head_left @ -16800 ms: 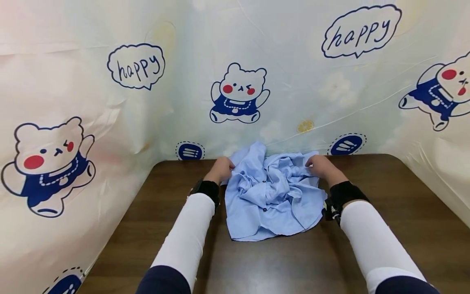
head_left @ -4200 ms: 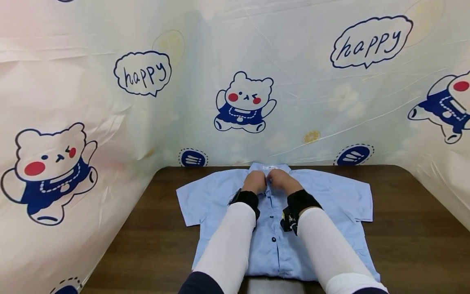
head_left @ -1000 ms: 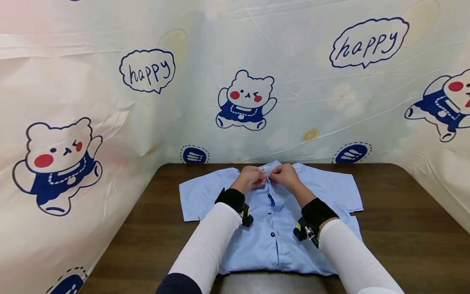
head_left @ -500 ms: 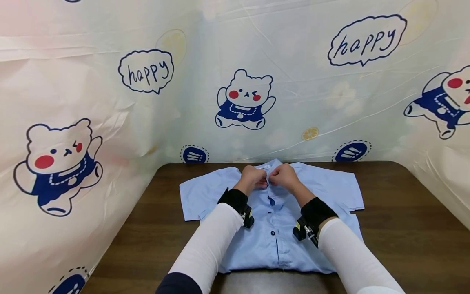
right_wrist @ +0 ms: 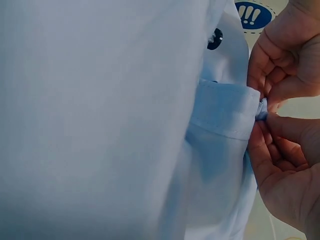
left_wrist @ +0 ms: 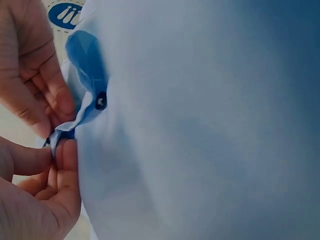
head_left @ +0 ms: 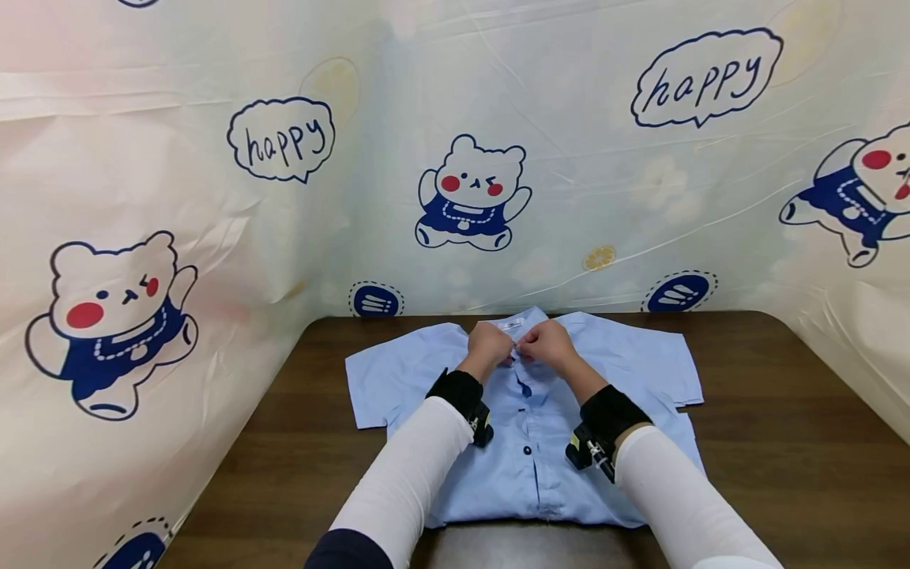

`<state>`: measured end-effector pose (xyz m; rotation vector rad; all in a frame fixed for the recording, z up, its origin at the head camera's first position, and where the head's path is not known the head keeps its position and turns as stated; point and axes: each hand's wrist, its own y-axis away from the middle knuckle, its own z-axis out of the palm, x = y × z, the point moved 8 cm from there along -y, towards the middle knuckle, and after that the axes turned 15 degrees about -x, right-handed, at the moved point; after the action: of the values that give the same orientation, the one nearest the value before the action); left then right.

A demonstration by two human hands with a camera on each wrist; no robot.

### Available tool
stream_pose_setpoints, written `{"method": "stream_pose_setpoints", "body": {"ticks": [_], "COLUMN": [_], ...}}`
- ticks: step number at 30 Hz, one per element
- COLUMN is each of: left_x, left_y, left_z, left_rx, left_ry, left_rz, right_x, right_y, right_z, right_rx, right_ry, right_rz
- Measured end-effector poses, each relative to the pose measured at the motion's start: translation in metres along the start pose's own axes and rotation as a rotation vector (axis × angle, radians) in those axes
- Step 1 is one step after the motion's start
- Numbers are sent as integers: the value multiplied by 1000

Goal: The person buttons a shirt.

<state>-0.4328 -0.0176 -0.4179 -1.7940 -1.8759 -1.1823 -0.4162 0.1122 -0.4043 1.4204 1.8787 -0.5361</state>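
Note:
A light blue short-sleeved shirt (head_left: 490, 466) lies front up on the table, its collar toward the back wall. Just below the collar (head_left: 526, 318), my left hand (head_left: 490, 345) and right hand (head_left: 549, 345) meet fingertip to fingertip. The left wrist view shows my left hand (left_wrist: 45, 195) pinching the placket edge, with a dark button (left_wrist: 47, 142) at its thumb. From above, my right hand's fingertips (left_wrist: 45, 127) pinch at the same spot. Another dark button (left_wrist: 100, 101) shows beside them. In the right wrist view, a folded bit of placket (right_wrist: 262, 109) sits between both hands' fingertips.
The brown wooden table (head_left: 284, 466) reaches back to a printed curtain (head_left: 583, 118) hung along its far edge. Several dark buttons run down the shirt front, one button (head_left: 528, 450) plainly visible. Both wrists wear black straps (head_left: 617, 412) with small cameras.
The shirt was crumpled at first, then was spread flat. Both hands have stayed near the collar since. In the last second my left hand has turned slightly, knuckles up, moving a little right.

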Motion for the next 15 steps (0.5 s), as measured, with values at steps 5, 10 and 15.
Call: {"method": "stream_pose_setpoints", "body": {"ticks": [5,10,15], "left_x": [4,8,11], "left_y": [3,5,7], "left_z": [1,2,3], "left_rx": [22,16,27], "left_ry": [-161,-137,-82], "left_rz": [16,83,160], "right_x": [-2,-1,-3], "right_y": [-1,-3,-5], "right_z": [0,-2,-1], "right_rx": [-1,-9,-38], "right_ry": [-21,-44,-21], "right_rz": [16,33,-46]}}
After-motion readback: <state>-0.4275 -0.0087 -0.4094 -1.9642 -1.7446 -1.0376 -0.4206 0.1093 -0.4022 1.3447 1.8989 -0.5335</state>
